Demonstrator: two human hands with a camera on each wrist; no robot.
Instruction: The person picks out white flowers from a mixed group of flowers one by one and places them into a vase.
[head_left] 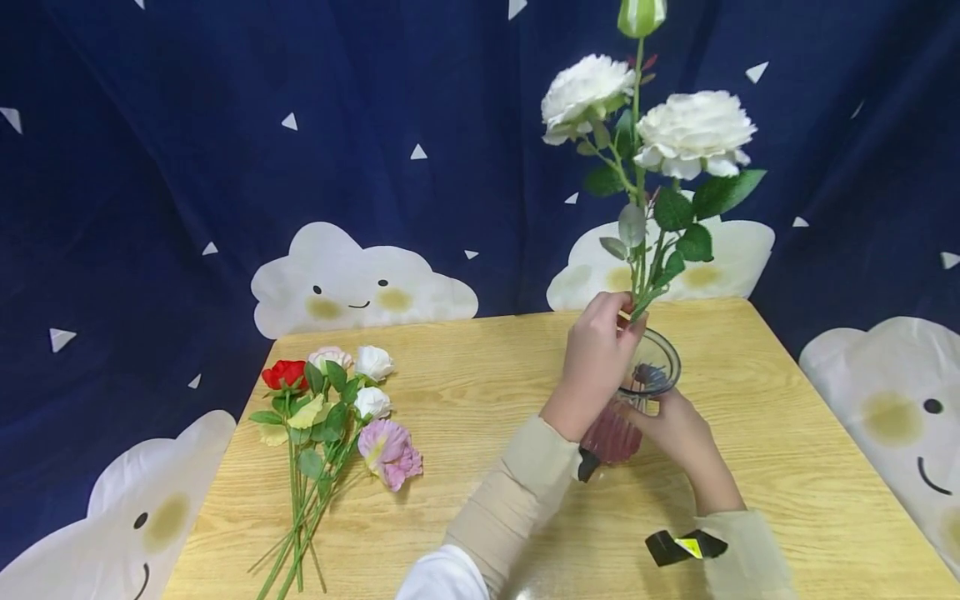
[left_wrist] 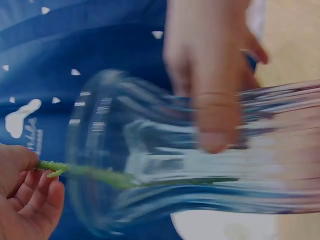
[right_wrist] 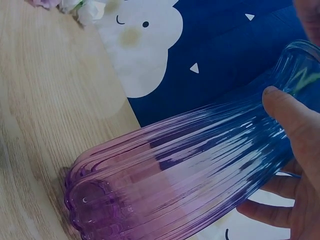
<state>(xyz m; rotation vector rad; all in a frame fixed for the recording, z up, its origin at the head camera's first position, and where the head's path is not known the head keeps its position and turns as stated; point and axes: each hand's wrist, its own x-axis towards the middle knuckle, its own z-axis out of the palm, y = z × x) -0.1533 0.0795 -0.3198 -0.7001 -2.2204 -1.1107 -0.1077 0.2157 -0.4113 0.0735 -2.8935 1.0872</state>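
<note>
My left hand pinches the green stems of white artificial flowers just above the vase mouth. Two full white blooms and a pale green-white bud rise above it among dark green leaves. The ribbed glass vase shades from blue at the neck to pink-purple at the base. Around its neck curls my right hand, thumb along the near side. In the left wrist view, a stem end runs through the rim into the glass, and the right hand is blurred.
A bunch of loose flowers lies on the left of the wooden table, with a red bloom, white roses and a pink-purple one. Behind the table hangs a dark blue curtain with cloud faces. A black strap sits by the right sleeve.
</note>
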